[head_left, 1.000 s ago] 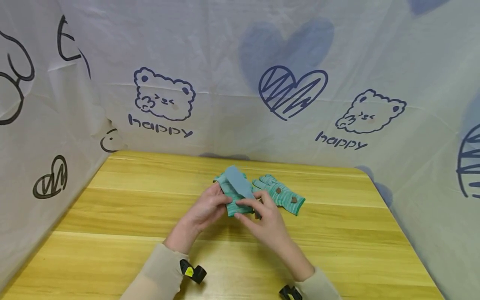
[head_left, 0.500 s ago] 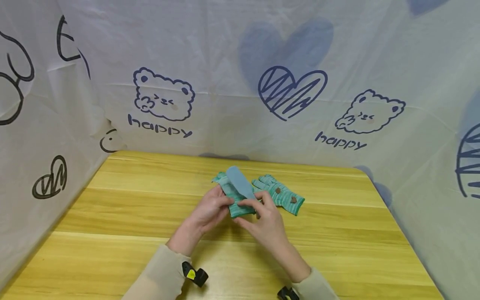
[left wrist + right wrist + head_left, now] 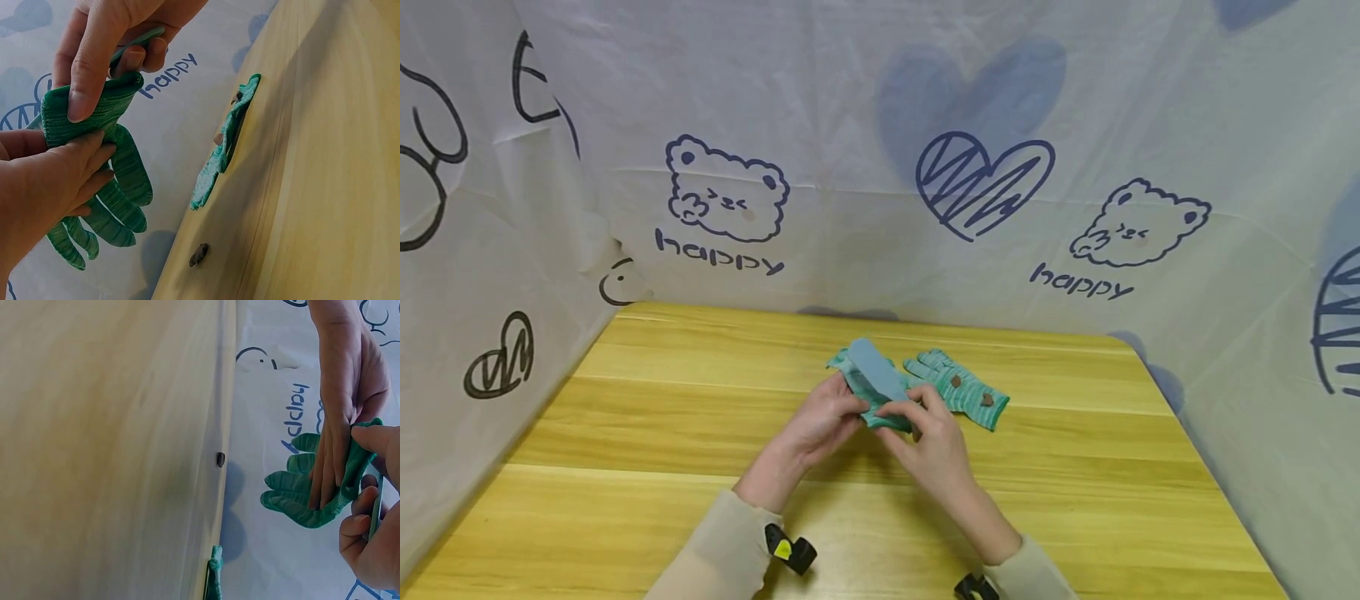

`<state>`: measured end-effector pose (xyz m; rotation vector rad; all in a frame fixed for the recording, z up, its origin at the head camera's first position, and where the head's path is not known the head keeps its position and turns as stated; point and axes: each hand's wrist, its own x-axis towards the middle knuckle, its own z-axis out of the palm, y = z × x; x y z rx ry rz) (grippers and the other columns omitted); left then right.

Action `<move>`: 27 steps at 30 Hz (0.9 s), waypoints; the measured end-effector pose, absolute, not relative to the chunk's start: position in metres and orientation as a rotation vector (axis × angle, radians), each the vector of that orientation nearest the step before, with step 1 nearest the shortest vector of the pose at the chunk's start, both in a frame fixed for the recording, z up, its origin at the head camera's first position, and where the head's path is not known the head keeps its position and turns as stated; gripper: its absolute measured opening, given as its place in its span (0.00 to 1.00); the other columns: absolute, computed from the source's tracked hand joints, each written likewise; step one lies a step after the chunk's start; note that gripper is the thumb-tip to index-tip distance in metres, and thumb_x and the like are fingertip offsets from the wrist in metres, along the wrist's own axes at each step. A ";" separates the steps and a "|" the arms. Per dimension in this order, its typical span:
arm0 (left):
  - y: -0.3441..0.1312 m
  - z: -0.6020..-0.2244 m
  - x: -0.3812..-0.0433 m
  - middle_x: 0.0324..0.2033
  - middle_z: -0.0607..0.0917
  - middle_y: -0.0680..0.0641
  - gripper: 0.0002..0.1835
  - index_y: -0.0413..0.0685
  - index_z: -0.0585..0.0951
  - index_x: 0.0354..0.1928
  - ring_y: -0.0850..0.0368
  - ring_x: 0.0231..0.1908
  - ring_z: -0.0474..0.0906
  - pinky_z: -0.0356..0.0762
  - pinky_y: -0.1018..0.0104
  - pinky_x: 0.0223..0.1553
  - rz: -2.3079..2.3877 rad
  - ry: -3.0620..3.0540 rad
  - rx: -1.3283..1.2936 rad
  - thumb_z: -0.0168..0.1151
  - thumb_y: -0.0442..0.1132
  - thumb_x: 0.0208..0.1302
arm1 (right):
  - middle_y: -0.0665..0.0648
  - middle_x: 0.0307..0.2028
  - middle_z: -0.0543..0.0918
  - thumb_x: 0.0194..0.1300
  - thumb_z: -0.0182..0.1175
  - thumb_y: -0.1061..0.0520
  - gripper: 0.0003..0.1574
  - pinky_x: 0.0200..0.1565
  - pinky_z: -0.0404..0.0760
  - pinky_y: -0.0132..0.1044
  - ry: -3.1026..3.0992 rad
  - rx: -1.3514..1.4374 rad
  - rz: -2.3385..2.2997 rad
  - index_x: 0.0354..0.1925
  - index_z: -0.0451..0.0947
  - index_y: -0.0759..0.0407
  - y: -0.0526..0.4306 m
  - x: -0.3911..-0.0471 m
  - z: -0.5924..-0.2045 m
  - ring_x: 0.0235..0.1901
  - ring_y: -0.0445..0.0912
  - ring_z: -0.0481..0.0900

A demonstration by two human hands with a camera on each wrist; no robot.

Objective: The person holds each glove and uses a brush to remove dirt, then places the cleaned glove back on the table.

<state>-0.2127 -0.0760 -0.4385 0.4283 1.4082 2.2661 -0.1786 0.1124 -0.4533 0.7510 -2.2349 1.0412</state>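
In the head view my left hand (image 3: pixel 823 421) grips a green striped knit glove (image 3: pixel 887 419), raised above the table. Its thumb and fingers pinch the glove near the cuff, and the glove's fingers hang down in the left wrist view. My right hand (image 3: pixel 936 433) holds a light-blue flat-bladed scraper (image 3: pixel 876 371) in curled fingers; the blade overlaps the glove in the head view. A right-hand digit also presses on the glove's cuff (image 3: pixel 94 103). The scraper appears edge-on in the right wrist view, its handle mostly hidden by the fingers.
A second green glove (image 3: pixel 966 390) with brown lumps (image 3: pixel 957 381) on it lies right of my hands on the wooden table (image 3: pixel 1075 500). A small dark lump (image 3: pixel 199 255) sits near the table's far edge. Printed white cloth (image 3: pixel 850 250) hangs behind.
The glove in my left hand has tipped and its cuff has bunched up, showing less of its face. The scraper's blade has dipped slightly. The other glove stays put.
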 end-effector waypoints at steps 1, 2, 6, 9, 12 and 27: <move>-0.076 -0.438 -0.213 0.79 0.52 0.33 0.41 0.35 0.41 0.81 0.40 0.77 0.50 0.64 0.58 0.72 2.264 1.407 0.426 0.39 0.18 0.68 | 0.54 0.39 0.74 0.54 0.79 0.64 0.14 0.25 0.68 0.29 -2.239 0.744 1.054 0.39 0.88 0.54 0.113 -0.178 -0.453 0.23 0.40 0.65; -0.076 -0.439 -0.213 0.79 0.52 0.33 0.40 0.35 0.41 0.81 0.41 0.77 0.50 0.65 0.60 0.71 2.262 1.407 0.425 0.39 0.19 0.69 | 0.54 0.39 0.74 0.54 0.79 0.65 0.14 0.25 0.68 0.29 -2.242 0.740 1.064 0.39 0.88 0.54 0.113 -0.178 -0.453 0.23 0.40 0.65; -0.076 -0.439 -0.213 0.77 0.55 0.32 0.38 0.34 0.44 0.80 0.44 0.73 0.59 0.72 0.64 0.66 2.261 1.428 0.418 0.41 0.20 0.71 | 0.54 0.39 0.77 0.56 0.77 0.67 0.14 0.26 0.70 0.29 -2.245 0.721 1.128 0.39 0.87 0.54 0.114 -0.179 -0.452 0.26 0.42 0.68; -0.076 -0.439 -0.213 0.74 0.61 0.32 0.36 0.33 0.47 0.79 0.50 0.65 0.69 0.75 0.65 0.61 2.258 1.467 0.400 0.45 0.23 0.72 | 0.54 0.40 0.79 0.58 0.75 0.68 0.14 0.28 0.74 0.30 -2.256 0.697 1.184 0.40 0.86 0.53 0.115 -0.180 -0.453 0.30 0.43 0.73; -0.075 -0.439 -0.213 0.72 0.64 0.34 0.34 0.34 0.50 0.78 0.55 0.60 0.73 0.76 0.64 0.59 2.254 1.492 0.375 0.47 0.25 0.74 | 0.54 0.41 0.82 0.60 0.73 0.69 0.15 0.34 0.80 0.34 -2.272 0.659 1.249 0.41 0.86 0.53 0.117 -0.181 -0.453 0.36 0.45 0.78; -0.073 -0.435 -0.215 0.80 0.50 0.32 0.41 0.36 0.40 0.82 0.37 0.75 0.59 0.64 0.51 0.73 2.253 1.452 0.327 0.48 0.29 0.76 | 0.60 0.47 0.83 0.74 0.62 0.63 0.14 0.33 0.72 0.30 -2.236 0.329 1.795 0.56 0.81 0.57 0.125 -0.185 -0.441 0.33 0.42 0.74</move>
